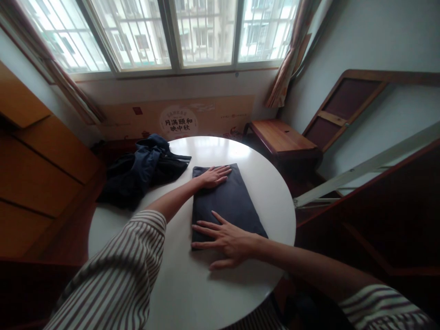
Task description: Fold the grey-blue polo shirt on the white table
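A dark grey folded piece of clothing lies flat on the round white table, its exact kind not visible. Across its far end rests my left hand, palm down with the fingers stretched out. My right hand is spread over the near end, fingers pointing left, with the thumb off the cloth's near edge. Neither hand grips the fabric; both lie on top of it.
A heap of dark blue and black clothes sits at the table's left far edge. Beyond the table on the right stands a wooden stool. Wooden cabinets line the left, and a barred window is ahead.
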### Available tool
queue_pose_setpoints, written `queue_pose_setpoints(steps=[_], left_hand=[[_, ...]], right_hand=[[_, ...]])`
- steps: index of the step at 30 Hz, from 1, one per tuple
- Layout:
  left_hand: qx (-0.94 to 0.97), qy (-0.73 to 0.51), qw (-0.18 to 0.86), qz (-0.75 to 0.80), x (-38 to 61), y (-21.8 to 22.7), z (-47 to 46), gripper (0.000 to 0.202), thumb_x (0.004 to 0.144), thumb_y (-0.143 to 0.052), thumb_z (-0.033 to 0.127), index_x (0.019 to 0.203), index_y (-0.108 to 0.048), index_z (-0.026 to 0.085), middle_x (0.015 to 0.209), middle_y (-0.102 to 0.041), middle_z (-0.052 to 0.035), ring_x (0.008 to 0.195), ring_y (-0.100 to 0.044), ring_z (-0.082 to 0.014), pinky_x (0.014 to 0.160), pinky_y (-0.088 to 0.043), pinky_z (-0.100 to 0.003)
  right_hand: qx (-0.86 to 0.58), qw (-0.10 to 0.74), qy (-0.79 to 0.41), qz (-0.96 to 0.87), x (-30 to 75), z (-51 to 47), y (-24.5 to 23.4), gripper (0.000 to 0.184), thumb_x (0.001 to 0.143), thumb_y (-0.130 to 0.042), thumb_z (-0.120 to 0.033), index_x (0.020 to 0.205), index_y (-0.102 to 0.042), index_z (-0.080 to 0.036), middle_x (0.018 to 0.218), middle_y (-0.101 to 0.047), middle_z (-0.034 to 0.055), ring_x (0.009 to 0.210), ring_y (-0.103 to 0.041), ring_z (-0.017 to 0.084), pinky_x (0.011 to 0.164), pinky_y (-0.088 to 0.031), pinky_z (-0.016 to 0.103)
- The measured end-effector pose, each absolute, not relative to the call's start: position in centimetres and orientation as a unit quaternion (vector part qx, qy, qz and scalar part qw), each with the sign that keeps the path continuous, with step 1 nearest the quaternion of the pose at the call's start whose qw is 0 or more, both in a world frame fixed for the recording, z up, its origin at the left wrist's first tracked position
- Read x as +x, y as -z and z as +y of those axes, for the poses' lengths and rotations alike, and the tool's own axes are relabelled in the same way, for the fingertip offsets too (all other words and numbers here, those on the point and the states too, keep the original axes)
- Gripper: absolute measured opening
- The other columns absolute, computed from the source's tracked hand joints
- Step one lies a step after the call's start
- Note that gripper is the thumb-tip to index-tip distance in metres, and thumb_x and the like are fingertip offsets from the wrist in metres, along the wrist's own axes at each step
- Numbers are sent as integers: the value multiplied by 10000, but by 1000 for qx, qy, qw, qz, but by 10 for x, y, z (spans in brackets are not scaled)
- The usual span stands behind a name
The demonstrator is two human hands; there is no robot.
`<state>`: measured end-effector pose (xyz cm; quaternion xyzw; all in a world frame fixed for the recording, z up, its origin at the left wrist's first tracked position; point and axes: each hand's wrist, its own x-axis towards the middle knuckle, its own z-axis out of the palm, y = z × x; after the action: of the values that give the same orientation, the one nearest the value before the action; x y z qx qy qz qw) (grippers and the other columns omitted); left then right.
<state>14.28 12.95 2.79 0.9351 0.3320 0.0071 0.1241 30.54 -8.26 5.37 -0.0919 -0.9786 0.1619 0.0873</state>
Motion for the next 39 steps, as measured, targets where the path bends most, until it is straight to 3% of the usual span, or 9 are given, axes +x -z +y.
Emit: queue_pose_setpoints(steps=[3, 5, 8, 13, 19, 23, 29, 35, 39], left_hand=[[934, -3, 127, 333, 145, -27, 132, 576, 1041, -190, 470, 1581, -123, 279, 1651, -110, -12, 1519, -82, -203, 1204, -71, -493], [934, -4, 127, 333, 146, -26, 132, 571, 1040, -192, 472, 1579, -127, 298, 1651, -112, -2, 1518, -86, -202, 1204, -70, -496], [935, -7, 127, 332, 146, -27, 131, 570, 1038, -191, 473, 1579, -130, 303, 1650, -113, -1, 1517, -98, -206, 1202, -74, -502], [933, -1, 118, 339, 144, -30, 131, 569, 1038, -180, 462, 1580, -129, 295, 1650, -111, -3, 1518, -94, -207, 1204, -89, -484], [921, 7, 114, 371, 161, -29, 118, 626, 1023, -161, 510, 1586, -119, 239, 1652, -84, -34, 1521, -65, -248, 1201, -101, -525], [898, -27, 101, 427, 196, -24, 100, 753, 987, -167, 613, 1586, -112, 161, 1649, -48, -95, 1512, -31, -343, 1167, -134, -628], [883, -21, 78, 462, 231, -31, 111, 632, 1013, -164, 480, 1557, -240, 167, 1640, -146, -87, 1503, -145, -311, 1147, -151, -674], [877, -15, 84, 473, 243, -30, 131, 590, 1014, -186, 434, 1535, -294, 180, 1628, -215, -89, 1488, -203, -303, 1152, -189, -644], [878, -22, 89, 471, 240, -26, 134, 603, 1020, -144, 453, 1550, -260, 191, 1630, -212, -68, 1500, -183, -266, 1189, -173, -565]], right_hand=[[-79, 99, -162, -979, 297, -75, -62, 627, 938, -523, -544, 1476, -439, -232, 1514, -429, 164, 1385, -411, 299, 1156, -173, 615], [-85, 124, -164, -975, 287, -60, -66, 539, 983, -466, -495, 1404, -515, -162, 1368, -577, 166, 1270, -531, 252, 1138, -297, 517], [-97, 158, -137, -973, 271, -35, -63, 462, 1016, -416, -434, 1291, -600, -113, 1348, -589, 168, 1275, -524, 234, 1094, -385, 412], [-83, 116, -122, -982, 260, -26, -48, 555, 978, -485, -505, 1410, -516, -157, 1501, -454, 152, 1457, -291, 265, 1194, -188, 496], [-92, 82, -106, -987, 260, -48, -42, 672, 966, -453, -588, 1494, -408, -174, 1571, -304, 212, 1476, -239, 295, 1193, -65, 540], [-97, 95, -89, -987, 258, -48, -41, 606, 978, -445, -568, 1452, -460, -190, 1541, -395, 142, 1459, -268, 257, 1198, -92, 485], [-88, 128, -43, -987, 252, -57, -34, 592, 977, -452, -546, 1367, -496, -103, 1384, -547, 175, 1314, -439, 274, 1142, -232, 506], [-40, 190, -22, -981, 247, -97, -20, 639, 925, -472, -632, 1169, -584, -52, 1230, -619, 217, 1227, -507, 299, 1119, -294, 486], [26, 184, -76, -980, 255, -106, -37, 441, 987, -455, -454, 1211, -569, -91, 1301, -595, 172, 1251, -496, 227, 1134, -308, 404]])
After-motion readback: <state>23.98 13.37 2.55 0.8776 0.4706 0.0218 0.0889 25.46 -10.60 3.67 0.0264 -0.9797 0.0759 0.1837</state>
